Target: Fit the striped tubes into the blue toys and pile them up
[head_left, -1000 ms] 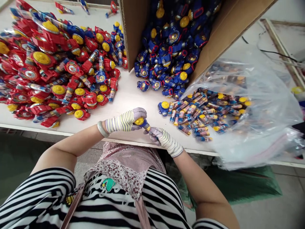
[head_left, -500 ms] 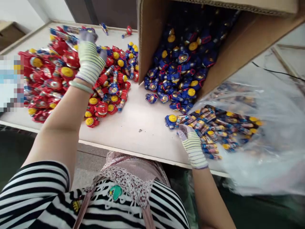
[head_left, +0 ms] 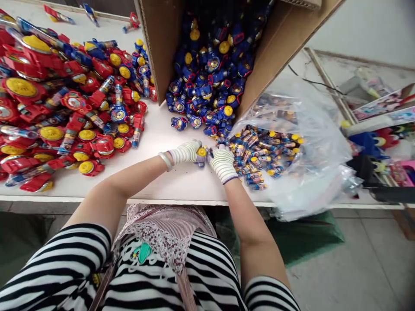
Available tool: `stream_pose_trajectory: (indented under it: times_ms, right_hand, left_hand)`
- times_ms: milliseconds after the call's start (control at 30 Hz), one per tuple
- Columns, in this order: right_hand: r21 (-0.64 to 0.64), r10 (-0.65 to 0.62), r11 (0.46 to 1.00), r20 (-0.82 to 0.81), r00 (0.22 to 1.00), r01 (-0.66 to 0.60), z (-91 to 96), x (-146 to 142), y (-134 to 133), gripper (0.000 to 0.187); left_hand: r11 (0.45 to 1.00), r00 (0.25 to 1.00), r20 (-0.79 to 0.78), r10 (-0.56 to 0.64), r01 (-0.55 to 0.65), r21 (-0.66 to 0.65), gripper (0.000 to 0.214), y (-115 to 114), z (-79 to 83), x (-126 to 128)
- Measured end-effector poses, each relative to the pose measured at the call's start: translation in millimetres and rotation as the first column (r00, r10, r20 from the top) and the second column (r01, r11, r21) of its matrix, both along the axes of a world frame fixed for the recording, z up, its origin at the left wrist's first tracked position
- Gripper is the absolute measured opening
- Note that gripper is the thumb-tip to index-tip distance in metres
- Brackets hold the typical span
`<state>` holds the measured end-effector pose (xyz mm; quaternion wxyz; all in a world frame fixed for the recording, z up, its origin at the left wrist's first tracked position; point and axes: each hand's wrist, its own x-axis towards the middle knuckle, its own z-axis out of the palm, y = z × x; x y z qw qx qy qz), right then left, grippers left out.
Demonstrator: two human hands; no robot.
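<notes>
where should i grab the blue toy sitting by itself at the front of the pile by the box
Pinch the blue plastic toy across the sides of its round dial body, coming down from above. It lies slightly apart from the pile on the white tabletop, so the fingers should have room on the near side, and its round shape suits a two-sided pinch.

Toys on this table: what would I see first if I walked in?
A big heap of red toys on the left of the table grabs your eye first. Then come the blue toys spilling from a cardboard box at the back, and a clear plastic bag of small toys at right.
</notes>
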<state>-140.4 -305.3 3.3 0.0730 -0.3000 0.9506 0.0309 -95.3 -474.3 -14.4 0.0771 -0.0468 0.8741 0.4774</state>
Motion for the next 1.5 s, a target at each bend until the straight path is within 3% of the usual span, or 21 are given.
stream_pose_trajectory:
  times_ms: [100, 200, 267, 300, 367, 467, 567, 633, 700, 767, 833, 933, 967, 1033, 1167, 1300, 1367, 1400, 1500]
  right_hand:
    - [-0.051, 0.13, 0.99, 0.013, 0.991, -0.129, -4.0, 17.3, 0.0, 0.033]
    - [-0.171, 0.204, 0.967, 0.064, 0.977, -0.191, -6.0, 36.4, 7.1, 0.036]
    - [-0.219, 0.208, 0.96, 0.128, 0.97, -0.177, -5.8, 47.4, 10.5, 0.039]
    - [-0.225, 0.204, 0.96, 0.155, 0.967, -0.167, -5.4, 51.9, 11.0, 0.039]
    - [-0.209, 0.187, 0.967, 0.179, 0.966, -0.148, -3.9, 58.6, 9.8, 0.04]
    - [-0.146, 0.153, 0.981, 0.173, 0.973, -0.128, -1.1, 63.6, 7.4, 0.039]
    - [-0.043, 0.121, 0.992, 0.193, 0.974, -0.115, 0.6, 65.1, 11.4, 0.037]
    - [-0.006, 0.103, 0.995, 0.218, 0.97, -0.105, 0.0, 65.8, 18.3, 0.036]
    - [-0.037, 0.084, 0.996, 0.223, 0.971, -0.078, -2.1, 67.2, 26.0, 0.038]
    - [-0.135, 0.086, 0.989, 0.222, 0.971, -0.057, -5.0, 70.0, 31.1, 0.041]
    - [-0.259, 0.118, 0.964, 0.228, 0.966, -0.057, -7.1, 74.7, 30.9, 0.044]
    - [-0.366, 0.189, 0.926, 0.238, 0.953, -0.092, -5.2, 83.0, 19.6, 0.046]
    - [-0.367, 0.2, 0.925, 0.237, 0.951, -0.104, -3.0, 85.5, 14.2, 0.046]
    - [-0.329, 0.209, 0.936, 0.232, 0.95, -0.126, 2.6, 89.3, 3.6, 0.047]
    - [-0.24, 0.219, 0.956, 0.199, 0.955, -0.17, 11.5, 92.8, -7.0, 0.048]
    - [-0.295, 0.199, 0.946, 0.214, 0.956, -0.131, 5.4, 99.2, -3.1, 0.048]
    - [-0.45, 0.203, 0.893, 0.354, 0.913, -0.024, -4.1, 106.1, 0.0, 0.051]
    - [-0.538, 0.24, 0.84, 0.474, 0.847, 0.062, -9.5, 110.0, 0.8, 0.055]
    - [-0.638, 0.439, 0.687, 0.746, 0.501, 0.348, -21.9, 117.5, -1.2, 0.073]
  left_hand:
    - [0.996, 0.994, 0.07, 0.078, -0.08, 0.025, 0.044, -22.4, 0.9, 47.0]
    - [0.938, 0.967, 0.048, 0.249, -0.253, 0.236, 0.05, -46.7, 2.2, 83.5]
    - [0.921, 0.962, -0.009, 0.274, -0.259, 0.292, 0.062, -56.2, 2.3, 95.5]
    - [0.947, 0.973, -0.038, 0.229, -0.213, 0.239, 0.069, -57.7, 2.2, 97.5]
    - [0.995, 0.994, -0.048, 0.099, -0.099, 0.013, 0.079, -54.5, 2.5, 94.3]
    - [0.946, 0.999, -0.042, -0.035, 0.02, -0.324, 0.083, -40.3, 6.5, 75.5]
    - [0.901, 0.99, 0.011, -0.143, 0.134, -0.412, 0.072, -27.5, 14.3, 51.1]
    - [0.928, 0.988, 0.085, -0.131, 0.153, -0.34, 0.051, -25.0, 18.3, 39.6]
    - [0.982, 0.997, 0.078, 0.006, 0.009, -0.191, 0.039, -27.0, 19.8, 36.9]
    - [0.982, 0.982, 0.021, 0.187, -0.187, 0.01, 0.04, -30.1, 19.5, 44.1]
    - [0.914, 0.945, -0.012, 0.328, -0.314, 0.256, 0.042, -30.3, 19.4, 58.1]
    - [0.731, 0.879, 0.008, 0.477, -0.401, 0.552, 0.04, -22.9, 21.7, 81.5]
    - [0.696, 0.858, 0.007, 0.513, -0.421, 0.582, 0.04, -19.4, 23.1, 88.0]
    - [0.682, 0.824, -0.041, 0.565, -0.438, 0.586, 0.041, -13.2, 26.1, 98.1]
    - [0.744, 0.77, -0.214, 0.602, -0.443, 0.5, 0.038, -7.0, 31.1, 109.4]
    - [0.808, 0.77, -0.311, 0.557, -0.416, 0.417, 0.032, -4.2, 36.7, 118.7]
    - [0.863, 0.817, -0.337, 0.469, -0.342, 0.372, 0.029, -4.7, 40.0, 124.6]
    - [0.883, 0.833, -0.351, 0.427, -0.301, 0.361, 0.028, -5.8, 41.3, 127.3]
    - [0.914, 0.856, -0.4, 0.328, -0.18, 0.365, 0.03, -12.6, 42.2, 132.0]
